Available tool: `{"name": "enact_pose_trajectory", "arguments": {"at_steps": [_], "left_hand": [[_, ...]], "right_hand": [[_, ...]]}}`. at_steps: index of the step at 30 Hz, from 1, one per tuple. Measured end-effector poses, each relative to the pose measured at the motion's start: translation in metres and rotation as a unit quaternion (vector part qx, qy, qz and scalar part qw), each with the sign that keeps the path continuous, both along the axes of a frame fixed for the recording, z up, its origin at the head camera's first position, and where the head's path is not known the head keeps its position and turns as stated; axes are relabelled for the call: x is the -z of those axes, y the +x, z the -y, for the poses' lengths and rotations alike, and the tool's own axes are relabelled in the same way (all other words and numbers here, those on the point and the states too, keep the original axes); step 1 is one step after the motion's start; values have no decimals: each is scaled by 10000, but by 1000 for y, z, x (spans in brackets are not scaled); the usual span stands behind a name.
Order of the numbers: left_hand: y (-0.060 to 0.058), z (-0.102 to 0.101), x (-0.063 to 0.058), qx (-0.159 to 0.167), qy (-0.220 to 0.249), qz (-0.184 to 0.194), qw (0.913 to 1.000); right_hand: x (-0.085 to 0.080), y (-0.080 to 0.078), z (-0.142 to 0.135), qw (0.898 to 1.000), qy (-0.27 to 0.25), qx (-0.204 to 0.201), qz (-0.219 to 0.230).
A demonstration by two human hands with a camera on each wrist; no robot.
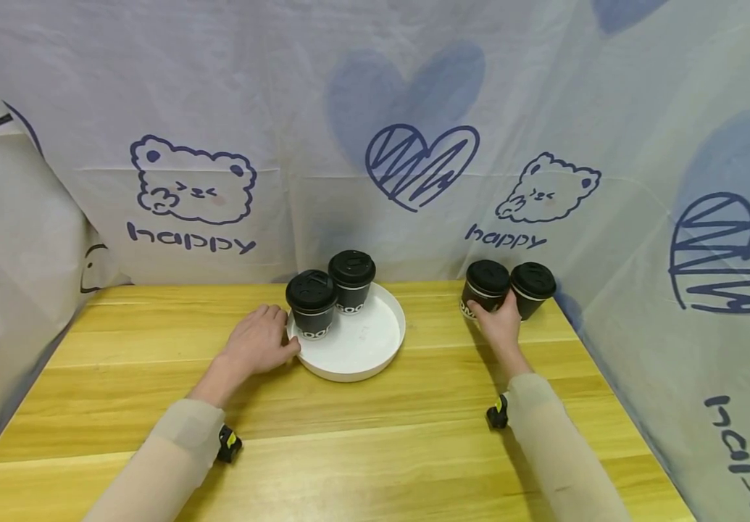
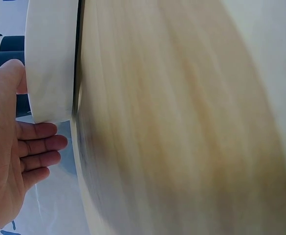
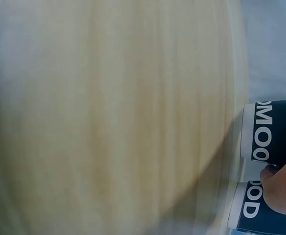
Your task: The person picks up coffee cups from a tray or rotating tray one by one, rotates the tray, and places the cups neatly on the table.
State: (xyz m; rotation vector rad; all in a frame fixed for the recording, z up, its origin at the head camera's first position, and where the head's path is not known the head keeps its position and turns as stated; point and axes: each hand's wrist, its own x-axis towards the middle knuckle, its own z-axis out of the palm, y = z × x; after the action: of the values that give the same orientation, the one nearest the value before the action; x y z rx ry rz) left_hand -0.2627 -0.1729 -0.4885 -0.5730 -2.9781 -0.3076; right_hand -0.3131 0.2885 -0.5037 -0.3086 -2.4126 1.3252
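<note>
A round white tray (image 1: 375, 348) lies on the table with two lidded black paper coffee cups, a front one (image 1: 311, 301) and a rear one (image 1: 352, 279), upright in its left part. At the tray's left edge is my left hand (image 1: 260, 339). In the left wrist view its thumb touches the tray wall (image 2: 52, 58) near the top, and its loosely extended fingers (image 2: 42, 145) lie beside the wall. My right hand (image 1: 500, 322) grips the left of two more lidded cups, a black coffee cup (image 1: 487, 279), with digits on both sides. The other right-hand cup (image 1: 532, 286) stands close beside it.
The wooden table (image 1: 361, 449) ends at a patterned cloth (image 1: 270, 109) hung behind the cups and along both sides. The right pair of cups stands near the back right corner, close to this cloth.
</note>
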Motion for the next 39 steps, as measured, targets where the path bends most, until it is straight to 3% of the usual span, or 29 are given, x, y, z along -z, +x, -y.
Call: {"name": "enact_pose_trajectory", "arguments": {"at_steps": [11,20,26,34,39], "left_hand": [[0,2,0,-23,7,85,10000],[0,2,-1,-44,-9,143,9999],[-1,2,0,-32,2,140,9999],[-1,1,1,-7,14,68,10000],[-1,0,1,1,9,76,10000]], "right_hand": [[3,15,0,9988,-417,-229,152],[-7,40,6,9977,-529,-241,361],[-17,57,20,9980,-568,-220,171],[-28,65,43,9916,-1107,-658,-97],[-31,65,57,9906,-961,-969,-22]]}}
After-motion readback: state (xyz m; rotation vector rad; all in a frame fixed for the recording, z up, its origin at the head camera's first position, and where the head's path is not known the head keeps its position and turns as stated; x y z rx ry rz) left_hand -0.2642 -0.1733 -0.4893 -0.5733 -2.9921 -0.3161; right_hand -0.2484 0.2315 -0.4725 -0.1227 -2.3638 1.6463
